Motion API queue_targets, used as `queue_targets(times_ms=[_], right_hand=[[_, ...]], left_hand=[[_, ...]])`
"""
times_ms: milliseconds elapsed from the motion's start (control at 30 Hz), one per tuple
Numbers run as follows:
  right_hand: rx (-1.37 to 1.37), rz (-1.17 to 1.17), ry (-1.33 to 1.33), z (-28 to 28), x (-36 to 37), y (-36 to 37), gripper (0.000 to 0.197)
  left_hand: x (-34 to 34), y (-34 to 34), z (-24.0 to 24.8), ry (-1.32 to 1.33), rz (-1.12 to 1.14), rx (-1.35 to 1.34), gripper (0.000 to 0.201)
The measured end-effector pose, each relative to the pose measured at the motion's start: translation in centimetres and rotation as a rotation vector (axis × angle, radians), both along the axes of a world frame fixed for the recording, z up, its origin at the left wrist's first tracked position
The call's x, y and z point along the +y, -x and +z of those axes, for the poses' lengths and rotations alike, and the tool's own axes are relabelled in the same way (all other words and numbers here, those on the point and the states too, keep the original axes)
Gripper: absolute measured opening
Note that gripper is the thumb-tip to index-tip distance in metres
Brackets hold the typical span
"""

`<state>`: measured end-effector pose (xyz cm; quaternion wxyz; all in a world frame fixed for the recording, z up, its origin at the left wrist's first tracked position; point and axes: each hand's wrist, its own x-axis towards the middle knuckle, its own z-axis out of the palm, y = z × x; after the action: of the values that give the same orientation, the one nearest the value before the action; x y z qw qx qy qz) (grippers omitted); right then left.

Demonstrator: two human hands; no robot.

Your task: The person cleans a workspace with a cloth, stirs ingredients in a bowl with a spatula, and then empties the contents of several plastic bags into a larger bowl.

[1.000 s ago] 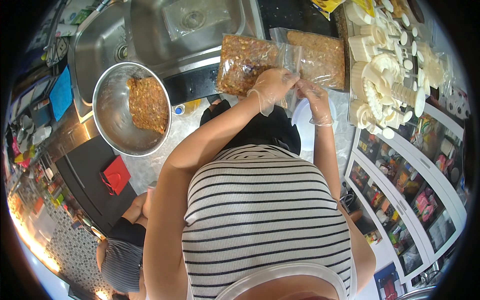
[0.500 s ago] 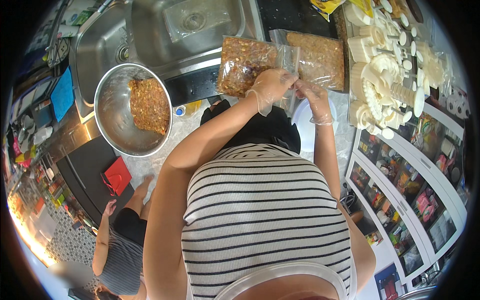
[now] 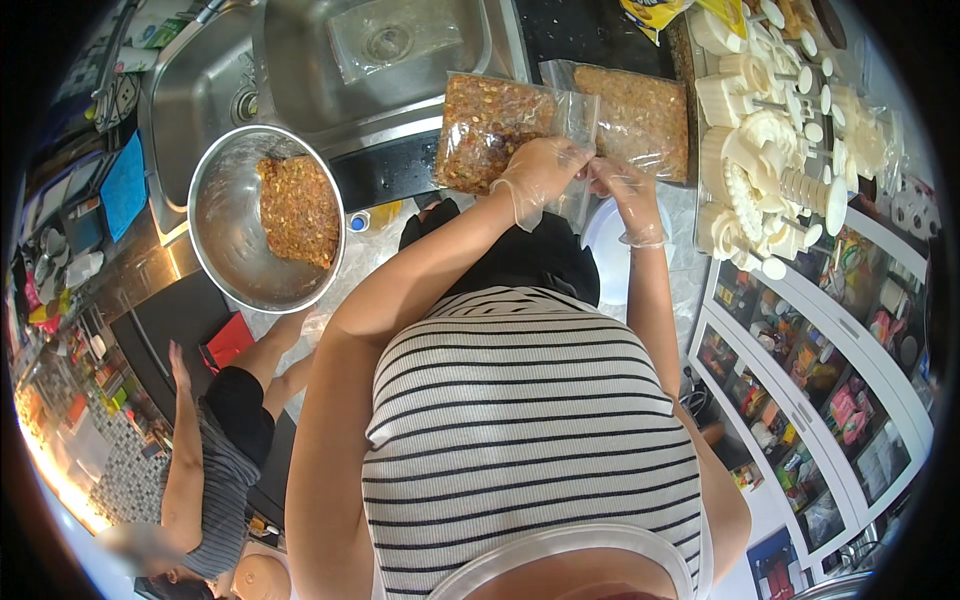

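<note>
A clear zip bag [image 3: 492, 112] packed flat with a brown, nut-studded mixture lies at the counter's front edge. My left hand [image 3: 543, 168], in a thin clear glove, pinches the bag's open-end strip with its fingertips. Close beside it, my right hand [image 3: 622, 188], gloved the same way, has its fingers closed on the lower corner of that strip. The two hands' fingertips almost meet. A second filled bag [image 3: 640, 115] lies just to the right, partly under the first one's strip.
Left of me, a steel bowl [image 3: 215, 240] holds a slab of the same mixture [image 3: 300, 212]. Beyond is a double sink [image 3: 300, 110]. Cream-coloured moulds [image 3: 745, 150] crowd the right side. A white round lid-like thing [image 3: 605, 255] sits below my right hand. Another person [image 3: 225, 470] stands at lower left.
My hands stay at the bag's strip, with hardly any shift. The other person at lower left has moved farther left, an arm now raised beside the red bag.
</note>
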<state>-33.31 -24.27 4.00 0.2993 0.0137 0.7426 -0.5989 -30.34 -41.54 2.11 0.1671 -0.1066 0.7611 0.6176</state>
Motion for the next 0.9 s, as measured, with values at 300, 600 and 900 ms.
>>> queue_targets(times_ms=[300, 600, 900], right_hand=[[0.018, 0.023, -0.012, 0.7, -0.1, 0.2, 0.027], [0.045, 0.028, -0.033, 0.4, -0.4, 0.2, 0.026], [0.060, 0.035, 0.041, -0.1, -0.3, 0.1, 0.023]], left_hand=[[0.0, 0.0, -0.1, 0.019, 0.001, 0.002, 0.035], [-0.1, 0.0, 0.8, 0.165, -0.009, 0.062, 0.037], [-0.8, 0.1, -0.6, -0.067, -0.062, 0.021, 0.036]])
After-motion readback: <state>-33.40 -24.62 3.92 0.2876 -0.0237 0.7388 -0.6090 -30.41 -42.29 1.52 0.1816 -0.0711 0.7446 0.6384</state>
